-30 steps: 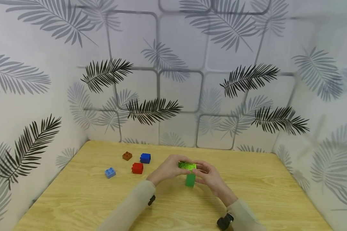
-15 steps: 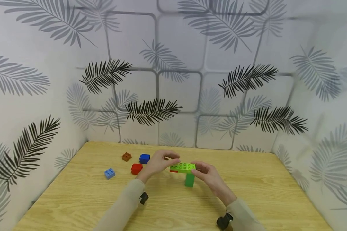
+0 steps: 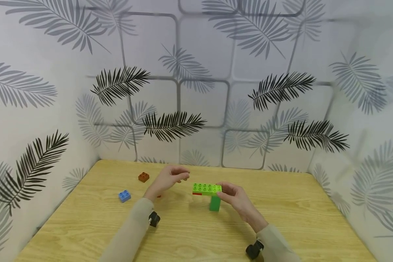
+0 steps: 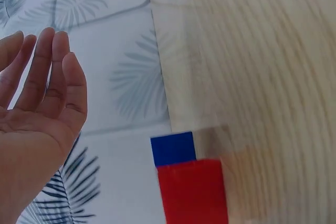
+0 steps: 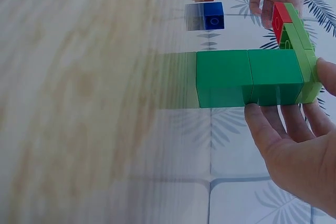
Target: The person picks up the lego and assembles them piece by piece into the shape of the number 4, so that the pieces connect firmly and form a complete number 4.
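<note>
Two stacked green toy bricks [image 5: 249,78] stand upright on the table, capped by a small lime brick [image 3: 217,188]. A longer lime brick [image 3: 202,187] sticks out leftward from the top, with a thin red piece [image 3: 197,194] under its far end. My right hand [image 3: 240,203] holds the tower at its top, thumb in front and fingers behind. Left of the overhang, my left hand [image 3: 167,179] hovers with nothing in it, its fingers loosely bent. It hides most of the red brick [image 4: 193,192] and the blue brick [image 4: 173,149] in the head view.
A brown brick [image 3: 143,177] and a light blue brick [image 3: 124,196] lie on the left part of the wooden table [image 3: 190,233]. A leaf-patterned wall covering [image 3: 203,105] rises behind the table and along both sides.
My left hand has let go of the long lime brick and drawn away to the left, uncovering the overhang and its red piece. My right hand stays at the tower.
</note>
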The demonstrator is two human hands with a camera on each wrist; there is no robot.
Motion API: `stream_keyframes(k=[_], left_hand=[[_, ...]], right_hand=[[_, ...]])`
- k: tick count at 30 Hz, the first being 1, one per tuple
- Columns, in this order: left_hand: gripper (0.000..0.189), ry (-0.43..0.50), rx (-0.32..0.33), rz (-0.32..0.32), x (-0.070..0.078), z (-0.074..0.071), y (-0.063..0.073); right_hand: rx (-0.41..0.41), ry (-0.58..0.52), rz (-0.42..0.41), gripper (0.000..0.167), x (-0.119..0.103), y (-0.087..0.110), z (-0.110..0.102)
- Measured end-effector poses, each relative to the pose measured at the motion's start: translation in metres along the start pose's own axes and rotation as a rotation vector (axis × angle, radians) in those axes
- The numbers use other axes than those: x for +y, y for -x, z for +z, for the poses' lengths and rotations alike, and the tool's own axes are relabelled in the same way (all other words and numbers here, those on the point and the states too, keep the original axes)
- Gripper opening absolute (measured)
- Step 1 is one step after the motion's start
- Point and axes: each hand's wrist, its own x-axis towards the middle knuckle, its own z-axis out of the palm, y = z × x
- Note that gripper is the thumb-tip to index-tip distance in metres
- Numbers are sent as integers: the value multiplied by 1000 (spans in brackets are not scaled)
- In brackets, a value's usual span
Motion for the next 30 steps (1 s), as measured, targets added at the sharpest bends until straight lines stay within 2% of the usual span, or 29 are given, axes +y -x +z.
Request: stream_keyframes(k=[5,11,22,30], left_hand=[[28,38,54,-56,-10,-14,2],[27,10,87,-107,-24,-25,3],[32,-120,155,-233,-43,-47,4],[29,-243,137,-297,-43,-47,5]], right_hand=[[-19,-3,-7,47,-1,0,-1],[-38,-4,-6,49,-2,0,-1],[-68,-13,-10,53,-1,1,-3],[-62,-5,-22,51,1,0,-5]])
